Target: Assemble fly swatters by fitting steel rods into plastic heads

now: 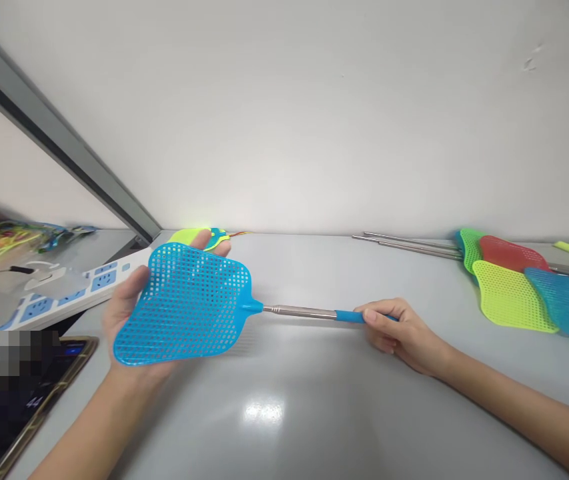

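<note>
Left of centre over the bench [309, 407], the blue fly swatter [250, 307] looks light and bendy; the right hand [404, 333] curls round its handle [349, 317], the sensible hold, the left hand [123, 300] splayed behind its mesh [189, 310].

Above the tabletop [324, 393], a fly swatter [244, 307] stretches between the hands, its head over the left hand [120, 310], its handle in the right hand [399, 327]. Leftward lie a power strip [90, 292] and, nearer, a phone [47, 387]. Rightward, swatter heads [509, 290] overlap beside rods [414, 248] near the back wall [284, 120].
</note>
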Tool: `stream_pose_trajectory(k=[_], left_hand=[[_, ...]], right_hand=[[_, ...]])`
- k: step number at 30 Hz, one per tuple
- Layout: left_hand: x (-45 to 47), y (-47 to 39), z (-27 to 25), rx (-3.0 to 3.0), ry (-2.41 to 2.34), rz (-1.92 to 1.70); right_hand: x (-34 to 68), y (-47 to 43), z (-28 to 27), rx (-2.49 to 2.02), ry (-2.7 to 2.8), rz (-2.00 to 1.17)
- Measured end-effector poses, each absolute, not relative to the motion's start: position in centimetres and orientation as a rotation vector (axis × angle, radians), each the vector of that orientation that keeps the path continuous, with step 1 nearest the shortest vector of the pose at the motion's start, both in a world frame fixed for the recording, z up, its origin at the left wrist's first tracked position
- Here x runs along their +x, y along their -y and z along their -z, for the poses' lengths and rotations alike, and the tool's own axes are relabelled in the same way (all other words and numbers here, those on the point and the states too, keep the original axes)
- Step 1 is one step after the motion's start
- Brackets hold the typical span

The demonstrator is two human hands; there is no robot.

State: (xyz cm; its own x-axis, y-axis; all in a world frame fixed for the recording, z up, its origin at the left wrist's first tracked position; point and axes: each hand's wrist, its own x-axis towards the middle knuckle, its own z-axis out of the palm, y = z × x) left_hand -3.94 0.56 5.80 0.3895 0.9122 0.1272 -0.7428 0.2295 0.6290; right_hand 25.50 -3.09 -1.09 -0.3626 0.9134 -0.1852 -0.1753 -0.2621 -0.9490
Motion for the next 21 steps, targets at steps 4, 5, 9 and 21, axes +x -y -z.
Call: stream_pose_trajectory(k=[4,5,9,21], left_hand=[[-3.8,-0.8,-4.8,0.648,-0.316,-1.096],[-3.7,-0.9,-4.7,0.638,-0.327,-1.097],[-3.7,-1.1,-4.6,0.622,-0.365,-1.094],[-3.5,-0.8,-4.5,0.670,-0.340,-1.140]], right_hand=[[25.5,3.1,1.2,-1.024,1.176,-1.738],[25.6,3.1,1.2,-1.025,1.180,-1.737],[25.6,3.1,1.5,-1.017,1.203,-1.745],[25.7,3.1,1.4,-1.037,1.265,-1.724]])
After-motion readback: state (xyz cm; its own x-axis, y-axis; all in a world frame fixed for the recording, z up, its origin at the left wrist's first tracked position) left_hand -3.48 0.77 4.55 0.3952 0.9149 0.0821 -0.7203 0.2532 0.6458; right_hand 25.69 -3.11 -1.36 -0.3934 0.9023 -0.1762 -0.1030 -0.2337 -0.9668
